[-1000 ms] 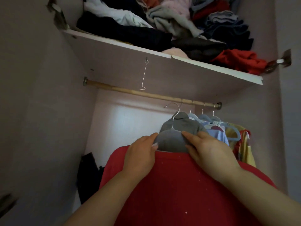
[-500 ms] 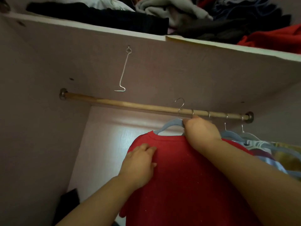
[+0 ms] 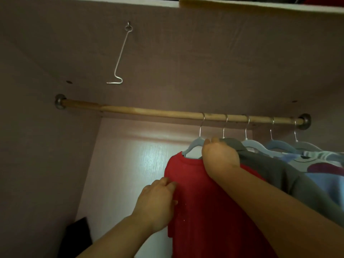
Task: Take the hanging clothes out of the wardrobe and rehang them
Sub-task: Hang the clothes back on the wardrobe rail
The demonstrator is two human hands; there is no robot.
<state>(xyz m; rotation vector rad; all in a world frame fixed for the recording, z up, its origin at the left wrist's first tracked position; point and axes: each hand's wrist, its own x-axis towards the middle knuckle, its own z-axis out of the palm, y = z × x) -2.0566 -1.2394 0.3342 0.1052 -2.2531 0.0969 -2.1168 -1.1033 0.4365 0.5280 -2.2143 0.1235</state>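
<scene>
A red shirt (image 3: 208,202) hangs on a pale blue hanger (image 3: 193,146) whose metal hook sits over the wooden rail (image 3: 141,111). My right hand (image 3: 219,157) grips the hanger at its neck, just under the hook. My left hand (image 3: 158,200) pinches the red shirt's left edge below the shoulder. To the right hang a grey garment (image 3: 275,170) and several blue and patterned clothes (image 3: 320,164) on their own hangers.
A bent wire hook (image 3: 119,58) dangles from the underside of the shelf (image 3: 204,43) above the rail. The rail's left half carries no hangers. A dark item (image 3: 80,233) lies low at the wardrobe's left wall.
The red shirt's hanger hook has gone onto the rail, left of the grey garment. My left hand slid down the shirt's left edge. The view has moved closer and tilted up.
</scene>
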